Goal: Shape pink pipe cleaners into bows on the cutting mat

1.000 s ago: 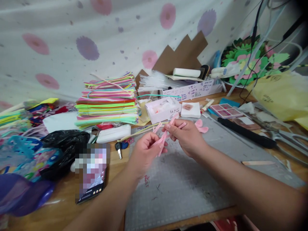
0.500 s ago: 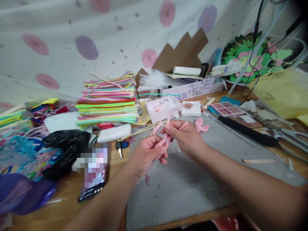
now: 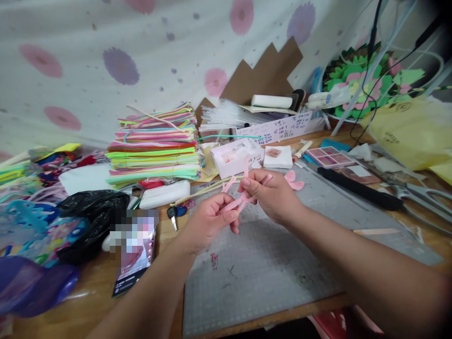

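Observation:
Several pink pipe cleaners [image 3: 233, 204] cross one another between my hands, above the grey cutting mat [image 3: 254, 282]. My left hand [image 3: 213, 217] pinches them from the left, thumb on top. Fingers of my right hand [image 3: 266, 193] are closed on the same bunch, with one pink end standing up past the thumb. Behind the right hand, a pink looped piece [image 3: 294, 180] lies on the mat. Pale yellow pipe cleaners [image 3: 206, 189] lie just beyond my hands. How the pink strands are joined is partly hidden by my fingers.
A tall stack of coloured pipe cleaners [image 3: 153, 150] stands at the back left. A phone [image 3: 136, 254], keys [image 3: 172, 215] and a black plastic bag [image 3: 95, 221] are on the left. Large scissors [image 3: 416, 193] and a wooden stick [image 3: 376, 231] lie to the right. A white box [image 3: 233, 165] sits behind.
The two hands have drawn slightly apart, and the pink strands between them now lie flatter. The camera view has shifted a little. Both hands keep their hold.

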{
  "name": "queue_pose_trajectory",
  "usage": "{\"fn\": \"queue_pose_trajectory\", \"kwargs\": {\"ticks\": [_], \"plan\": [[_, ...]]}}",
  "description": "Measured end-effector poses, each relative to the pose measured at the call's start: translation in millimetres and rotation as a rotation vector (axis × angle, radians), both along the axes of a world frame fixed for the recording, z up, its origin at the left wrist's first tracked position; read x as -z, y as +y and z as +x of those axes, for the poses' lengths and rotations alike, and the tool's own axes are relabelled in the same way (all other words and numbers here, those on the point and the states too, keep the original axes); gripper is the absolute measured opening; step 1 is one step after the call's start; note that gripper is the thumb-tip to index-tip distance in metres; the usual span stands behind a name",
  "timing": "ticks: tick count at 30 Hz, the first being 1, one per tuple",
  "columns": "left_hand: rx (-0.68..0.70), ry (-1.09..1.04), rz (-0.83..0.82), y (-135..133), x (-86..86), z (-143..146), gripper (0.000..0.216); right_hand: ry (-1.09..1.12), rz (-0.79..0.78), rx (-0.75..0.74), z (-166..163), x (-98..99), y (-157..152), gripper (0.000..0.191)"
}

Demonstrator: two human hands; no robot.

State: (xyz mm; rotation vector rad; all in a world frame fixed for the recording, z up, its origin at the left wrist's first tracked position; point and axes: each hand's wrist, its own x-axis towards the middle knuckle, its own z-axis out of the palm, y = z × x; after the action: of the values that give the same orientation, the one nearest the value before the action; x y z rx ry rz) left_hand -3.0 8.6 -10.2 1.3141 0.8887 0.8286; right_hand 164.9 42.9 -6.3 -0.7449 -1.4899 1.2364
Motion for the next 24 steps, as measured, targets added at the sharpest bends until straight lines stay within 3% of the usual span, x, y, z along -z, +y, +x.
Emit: {"fn": "queue_pose_trajectory", "kwargs": {"ticks": [4,6,9,12,16,21,24], "plan": [[-0.013,0.17,0.091,-2.5,-0.1,1.4,0.03,-0.146,0.022,-0.051,-1.6,-3.8,-3.1,0.026],[-0.045,0.164,0.085,-5.4,0.3,5.5,0.025,-0.168,-0.006,-0.106,-3.6,-4.7,-5.7,0.028],[-0.08,0.043,0.005,-9.3,1.2,12.7,0.021,-0.096,-0.114,-0.249,-5.6,-4.0,-7.5,0.029],[-0.06,-0.021,-0.081,-10.9,0.6,15.2,0.022,-0.056,-0.148,-0.272,-4.1,-3.0,-5.0,0.022],[-0.127,0.057,-0.013,-10.3,-1.9,11.6,0.025,-0.066,-0.138,-0.213,0.9,-5.6,-1.0,0.025],[-0.193,0.05,0.059,-9.6,-2.7,8.8,0.023,0.036,-0.092,-0.327,4.2,-5.7,-0.7,0.033],[-0.238,0.024,0.064,-9.0,-2.4,8.1,0.022,0.101,-0.099,-0.361,4.5,-4.0,-0.3,0.025]]}}
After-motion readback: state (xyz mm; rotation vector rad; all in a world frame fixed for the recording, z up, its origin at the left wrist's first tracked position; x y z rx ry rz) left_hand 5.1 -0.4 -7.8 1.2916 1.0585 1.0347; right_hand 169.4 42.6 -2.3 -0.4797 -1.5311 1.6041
